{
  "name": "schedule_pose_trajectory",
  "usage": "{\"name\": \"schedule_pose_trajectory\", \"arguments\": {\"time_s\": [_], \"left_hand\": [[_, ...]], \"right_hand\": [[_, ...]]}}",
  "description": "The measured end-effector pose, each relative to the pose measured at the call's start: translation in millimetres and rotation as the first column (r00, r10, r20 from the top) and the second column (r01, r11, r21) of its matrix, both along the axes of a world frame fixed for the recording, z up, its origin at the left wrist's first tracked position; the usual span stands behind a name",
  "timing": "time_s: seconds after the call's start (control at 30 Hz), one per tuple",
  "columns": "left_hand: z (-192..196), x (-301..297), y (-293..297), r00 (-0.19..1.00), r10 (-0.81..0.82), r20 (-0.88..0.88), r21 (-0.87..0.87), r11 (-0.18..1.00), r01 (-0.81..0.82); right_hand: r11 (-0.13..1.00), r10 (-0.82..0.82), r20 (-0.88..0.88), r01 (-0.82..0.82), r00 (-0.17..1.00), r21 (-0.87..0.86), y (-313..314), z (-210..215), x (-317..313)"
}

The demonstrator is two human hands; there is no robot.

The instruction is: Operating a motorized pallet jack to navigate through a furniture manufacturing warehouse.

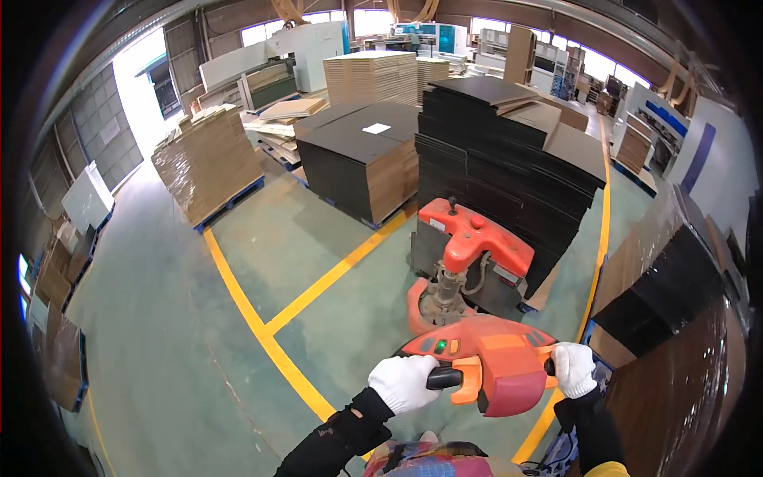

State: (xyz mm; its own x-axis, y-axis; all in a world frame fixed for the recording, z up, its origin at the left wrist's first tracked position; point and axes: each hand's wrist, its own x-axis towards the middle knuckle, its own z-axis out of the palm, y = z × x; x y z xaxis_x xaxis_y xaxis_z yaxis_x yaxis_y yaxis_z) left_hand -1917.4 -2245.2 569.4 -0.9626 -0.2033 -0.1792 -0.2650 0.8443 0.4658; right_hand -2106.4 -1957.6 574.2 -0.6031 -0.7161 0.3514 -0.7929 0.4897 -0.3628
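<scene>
My left hand [404,382], in a white glove, grips the black left grip of the orange tiller handle [493,362] of an electric pallet truck. My right hand [574,369], also gloved in white, grips the right side of the same handle. The handle head carries a green light and orange levers. Ahead of it stands the truck's orange motor housing [474,237] on its mast, right against a tall stack of black boards [509,151]. Dark sleeves cover both of my forearms.
Yellow lines [262,326] cross the green floor. Stacks of brown and dark boards on pallets [208,159] [362,155] stand behind. Leaning dark and brown panels [675,318] crowd the right side. More stacked sheets line the left wall [60,318].
</scene>
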Motion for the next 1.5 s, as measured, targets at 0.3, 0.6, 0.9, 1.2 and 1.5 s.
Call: {"name": "schedule_pose_trajectory", "arguments": {"time_s": [0.3, 0.6, 0.9, 1.2, 1.5], "left_hand": [[-5, -3, -79, 0.986, -0.168, 0.0, 0.042, 0.985, 0.168], [-39, -37, -172, 0.911, -0.325, -0.253, 0.14, 0.92, 0.367], [-48, -49, -248, 0.887, -0.41, -0.212, 0.181, 0.875, 0.448], [-53, -84, -284, 0.857, -0.448, -0.255, 0.1, 0.869, 0.484], [-16, -104, -308, 0.902, -0.41, -0.135, -0.035, 0.912, 0.409]], "right_hand": [[0.979, -0.108, 0.102, 0.124, 0.989, -0.163, -64, -5, 27], [0.949, -0.233, 0.114, 0.251, 0.966, -0.193, -108, -57, 11], [0.902, -0.341, 0.145, 0.367, 0.929, -0.226, -139, -102, 9], [0.921, -0.388, -0.038, 0.386, 0.921, -0.056, -235, -42, 36], [0.932, -0.351, -0.18, 0.361, 0.919, 0.024, -258, -15, 27]]}}
